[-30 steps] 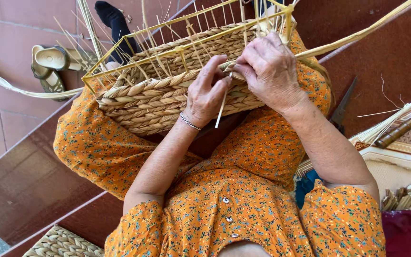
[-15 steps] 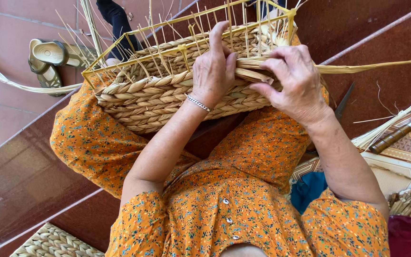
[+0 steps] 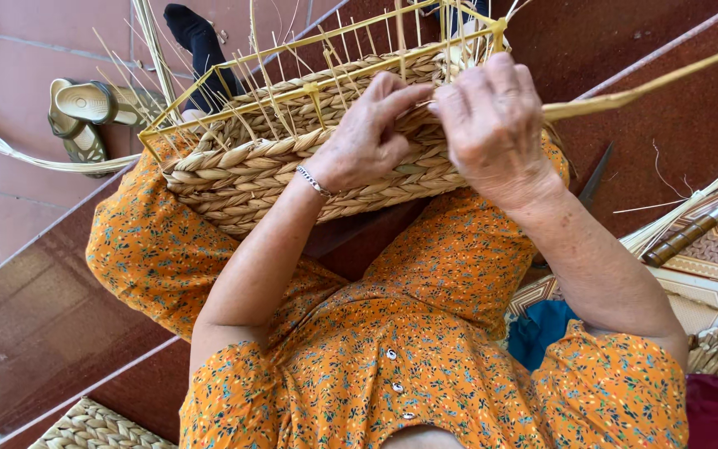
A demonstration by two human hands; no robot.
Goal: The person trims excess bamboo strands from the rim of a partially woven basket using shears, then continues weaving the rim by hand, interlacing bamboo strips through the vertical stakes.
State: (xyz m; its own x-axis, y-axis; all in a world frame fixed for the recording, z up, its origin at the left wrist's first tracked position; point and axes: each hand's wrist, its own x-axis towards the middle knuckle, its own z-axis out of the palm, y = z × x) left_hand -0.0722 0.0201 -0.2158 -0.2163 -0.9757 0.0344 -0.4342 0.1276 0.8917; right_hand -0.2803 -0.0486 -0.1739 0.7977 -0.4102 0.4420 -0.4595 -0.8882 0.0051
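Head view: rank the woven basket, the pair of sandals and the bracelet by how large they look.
1. Woven basket, held by both hands.
2. Pair of sandals, though farther away.
3. Bracelet, on the left wrist.

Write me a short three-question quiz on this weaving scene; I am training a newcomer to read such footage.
1. True or false: the half-woven basket rests on the person's lap.
2. Which hand wears the beaded bracelet? A) left B) right C) neither
3. Fill in: the right hand pulls a long flat ______ that runs off to the right.

Key
1. True; it lies across the orange floral dress.
2. A; the bracelet sits on the left wrist.
3. Strand; a pale straw-coloured weaving strand leaves the basket rim at the right hand's fingers.
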